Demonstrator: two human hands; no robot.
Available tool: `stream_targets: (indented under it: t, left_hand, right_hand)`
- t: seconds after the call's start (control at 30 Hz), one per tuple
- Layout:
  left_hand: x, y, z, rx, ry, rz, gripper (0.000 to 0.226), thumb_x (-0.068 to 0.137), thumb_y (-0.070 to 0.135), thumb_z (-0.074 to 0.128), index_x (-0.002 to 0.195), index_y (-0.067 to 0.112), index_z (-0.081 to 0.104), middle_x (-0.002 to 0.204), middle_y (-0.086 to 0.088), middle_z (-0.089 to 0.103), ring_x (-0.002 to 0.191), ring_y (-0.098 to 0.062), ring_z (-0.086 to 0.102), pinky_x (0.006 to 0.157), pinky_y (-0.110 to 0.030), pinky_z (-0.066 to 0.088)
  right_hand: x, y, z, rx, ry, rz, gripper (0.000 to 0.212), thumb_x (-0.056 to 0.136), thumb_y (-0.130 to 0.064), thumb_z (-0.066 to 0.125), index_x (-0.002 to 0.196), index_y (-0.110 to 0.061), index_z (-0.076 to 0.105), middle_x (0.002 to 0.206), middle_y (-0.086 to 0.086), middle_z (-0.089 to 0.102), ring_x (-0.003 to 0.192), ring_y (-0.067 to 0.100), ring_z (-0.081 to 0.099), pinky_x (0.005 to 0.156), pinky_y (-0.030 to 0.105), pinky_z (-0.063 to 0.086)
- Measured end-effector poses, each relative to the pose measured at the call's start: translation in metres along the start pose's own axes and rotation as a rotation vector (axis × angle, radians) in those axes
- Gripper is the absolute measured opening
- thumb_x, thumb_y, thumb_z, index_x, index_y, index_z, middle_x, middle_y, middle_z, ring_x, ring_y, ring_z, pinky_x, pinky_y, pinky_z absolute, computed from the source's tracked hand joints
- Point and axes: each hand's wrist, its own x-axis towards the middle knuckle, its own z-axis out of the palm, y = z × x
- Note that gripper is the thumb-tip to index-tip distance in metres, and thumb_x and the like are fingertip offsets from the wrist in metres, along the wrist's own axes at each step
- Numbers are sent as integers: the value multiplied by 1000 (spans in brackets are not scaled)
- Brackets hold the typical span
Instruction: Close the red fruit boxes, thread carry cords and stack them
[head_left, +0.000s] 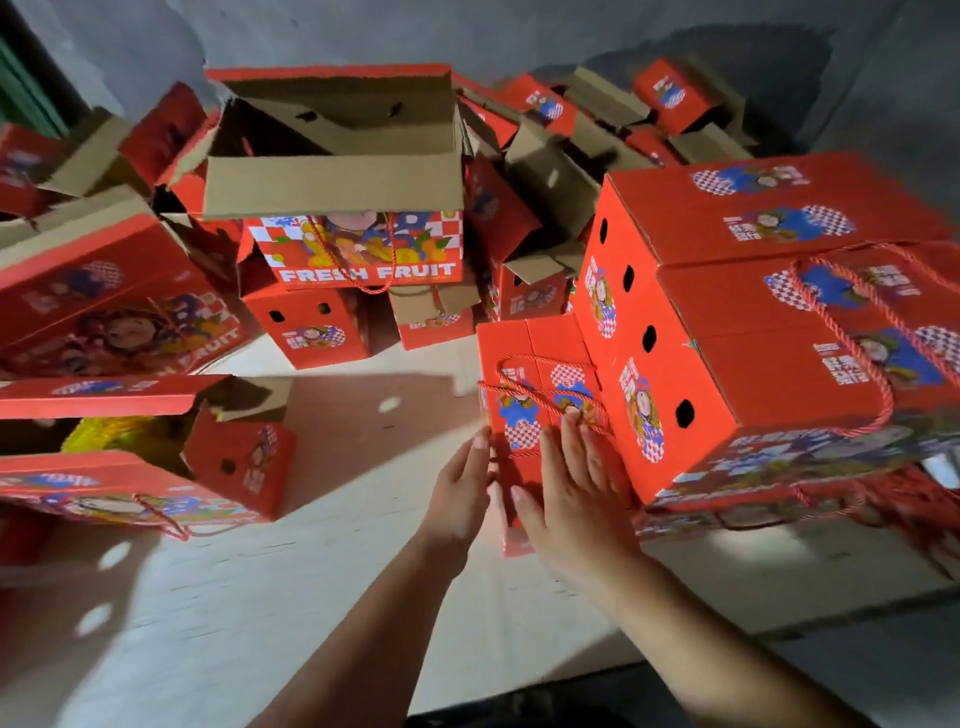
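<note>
A closed red fruit box with a red carry cord across its top stands on the pale floor, pushed against a stack of closed corded boxes on the right. My left hand touches the box's left side with straight fingers. My right hand lies flat on its front face, fingers straight and reaching up to the cord. An open box marked FRESH FRUIT, flaps up and cord hanging, sits on another box behind.
Many open and half-folded red boxes are heaped at the back against a grey wall. On the left, a box lies tilted and another open one shows yellow padding inside. Pale cardboard sheets cover the floor in the middle.
</note>
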Motion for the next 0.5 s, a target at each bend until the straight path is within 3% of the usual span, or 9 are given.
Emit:
stream_targets:
  t: [0.07, 0.17, 0.33, 0.43, 0.5]
  left_hand:
    - [-15, -1, -13, -54, 66, -59, 31, 110, 44, 47, 119, 33, 74, 119, 14, 76, 110, -12, 73, 87, -27, 52]
    - [-33, 8, -37, -107, 74, -60, 31, 109, 43, 49, 127, 30, 71, 125, 13, 75, 113, -10, 72, 97, -30, 56]
    - [-46, 24, -120, -57, 222, 131, 24, 109, 24, 52, 122, 31, 71, 119, 10, 76, 115, -9, 70, 97, -27, 53]
    - [-55, 33, -182, -67, 339, 164, 28, 98, 34, 60, 125, 31, 69, 124, 4, 74, 118, -13, 68, 102, -34, 53]
    - [-63, 33, -232, -145, 419, 178, 37, 91, 38, 60, 124, 27, 71, 125, -2, 74, 119, -19, 68, 101, -39, 52]
  right_hand:
    - [4, -15, 5, 64, -13, -20, 79, 105, -50, 36, 164, -13, -1, 168, 16, -20, 156, 29, -22, 119, 35, -26]
    - [13, -57, 15, 93, -4, -148, 83, 102, -29, 47, 163, -9, -6, 166, 19, -24, 154, 32, -27, 118, 33, -28]
    - [23, -153, 37, 269, -71, -351, 87, 101, -32, 49, 163, -14, -10, 170, 8, -17, 158, 22, -14, 129, 37, -3]
    - [30, -206, 50, 426, -175, -374, 89, 102, -39, 54, 163, -26, -9, 173, -2, -8, 158, 13, 2, 123, 25, 9]
    - [34, -249, 60, 494, -207, -420, 88, 101, -32, 59, 165, -23, -1, 173, -1, 3, 158, 16, 11, 124, 28, 19]
